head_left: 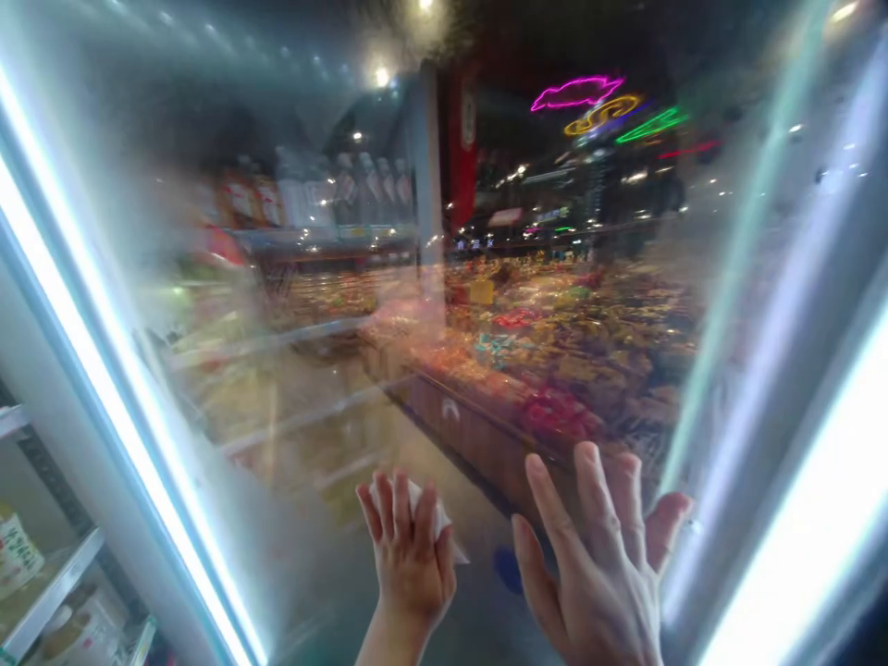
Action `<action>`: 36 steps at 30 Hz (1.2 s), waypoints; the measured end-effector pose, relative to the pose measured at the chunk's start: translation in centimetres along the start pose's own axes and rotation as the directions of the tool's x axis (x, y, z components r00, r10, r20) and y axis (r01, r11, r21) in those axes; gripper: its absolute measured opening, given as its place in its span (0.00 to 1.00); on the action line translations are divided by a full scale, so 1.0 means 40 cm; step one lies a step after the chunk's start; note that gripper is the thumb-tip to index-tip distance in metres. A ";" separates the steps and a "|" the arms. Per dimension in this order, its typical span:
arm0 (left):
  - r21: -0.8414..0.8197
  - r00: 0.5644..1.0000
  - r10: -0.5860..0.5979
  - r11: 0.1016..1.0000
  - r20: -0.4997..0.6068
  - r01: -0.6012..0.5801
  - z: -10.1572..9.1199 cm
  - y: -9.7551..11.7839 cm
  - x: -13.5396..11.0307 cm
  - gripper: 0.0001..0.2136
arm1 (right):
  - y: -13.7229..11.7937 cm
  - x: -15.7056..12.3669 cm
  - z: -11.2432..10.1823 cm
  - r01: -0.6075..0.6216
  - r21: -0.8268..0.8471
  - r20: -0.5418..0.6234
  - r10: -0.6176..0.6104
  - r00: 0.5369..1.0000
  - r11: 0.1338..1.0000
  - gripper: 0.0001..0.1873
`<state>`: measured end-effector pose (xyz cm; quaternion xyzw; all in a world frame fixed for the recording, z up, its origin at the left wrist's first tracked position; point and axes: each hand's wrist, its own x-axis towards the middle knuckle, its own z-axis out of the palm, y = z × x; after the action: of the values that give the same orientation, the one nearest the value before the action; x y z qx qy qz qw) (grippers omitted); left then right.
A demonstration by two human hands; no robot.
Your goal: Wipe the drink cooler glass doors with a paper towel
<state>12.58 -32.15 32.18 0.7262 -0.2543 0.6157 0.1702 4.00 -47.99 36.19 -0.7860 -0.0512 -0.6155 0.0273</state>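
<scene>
A fogged glass freezer door (333, 305) fills the view and mirrors a shop aisle. My left hand (411, 550) presses a white tissue (444, 532) against the lower part of the glass, fingers closed over it. My right hand (597, 564) lies flat on the glass beside it, fingers spread and holding nothing.
Bright light strips run down the door frame at the left (104, 388) and the right (797, 546). Freezer shelves (48, 592) with packaged goods show at the bottom left. Reflected in the glass are produce displays and neon signs (597, 102).
</scene>
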 end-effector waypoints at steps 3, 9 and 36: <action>0.006 0.996 -0.083 0.996 -0.036 0.084 -0.010 -0.111 0.026 0.37 | -0.015 0.019 0.022 -0.011 -0.047 -0.032 0.010 0.999 0.999 0.44; -0.005 0.993 -0.112 0.994 -0.048 0.112 -0.026 -0.207 0.069 0.35 | -0.129 0.034 0.099 0.005 0.063 -0.057 -0.002 0.998 0.998 0.37; -0.066 0.918 -0.395 0.917 -0.033 0.392 -0.081 -0.600 -0.143 0.35 | -0.515 0.057 0.337 0.141 0.127 -0.037 -0.138 0.990 0.982 0.32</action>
<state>23.20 -9.91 28.74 0.7430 -0.1171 0.5775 0.3174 15.19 -26.01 34.75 -0.7683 -0.1455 -0.6223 0.0357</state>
